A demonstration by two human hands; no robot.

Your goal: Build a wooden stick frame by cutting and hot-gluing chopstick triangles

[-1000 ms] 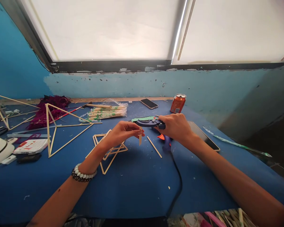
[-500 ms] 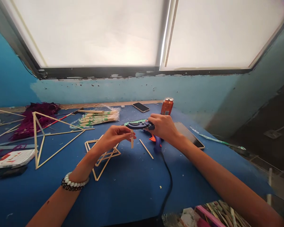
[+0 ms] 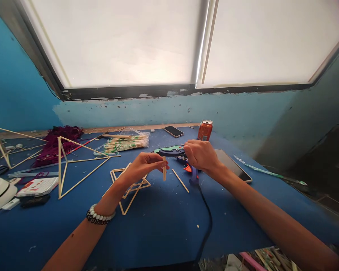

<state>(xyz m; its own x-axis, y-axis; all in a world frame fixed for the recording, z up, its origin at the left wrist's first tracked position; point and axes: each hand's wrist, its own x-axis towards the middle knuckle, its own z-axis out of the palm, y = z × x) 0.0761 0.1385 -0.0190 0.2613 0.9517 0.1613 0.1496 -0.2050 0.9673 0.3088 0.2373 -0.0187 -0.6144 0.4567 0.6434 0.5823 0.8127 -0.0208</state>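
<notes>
Between the fingertips of my left hand (image 3: 149, 163), short wooden sticks (image 3: 164, 173) are pinched, pointing downward. Their upper ends meet a teal and dark-blue hand tool (image 3: 171, 151), its exact kind unclear. My right hand (image 3: 201, 154) is closed around the right end of this tool. Just below my right hand lies a glue gun (image 3: 194, 177) with an orange trigger and a black cord, its body partly hidden. A loose wooden stick (image 3: 180, 180) rests on the blue table. Star-like stick frames (image 3: 130, 195) lie partly behind my left wrist.
A triangular stick frame (image 3: 84, 178) stands left, near purple yarn (image 3: 56, 145). Behind are packaged chopsticks (image 3: 127, 143), a phone (image 3: 173, 131) and an orange can (image 3: 205, 130). A tablet (image 3: 234, 165) lies right. A white rounded device (image 3: 0, 195) sits far left.
The whole view has shifted, so everything appears farther right and more of the table's left side shows. Both hands keep their hold on the sticks and the tool.
</notes>
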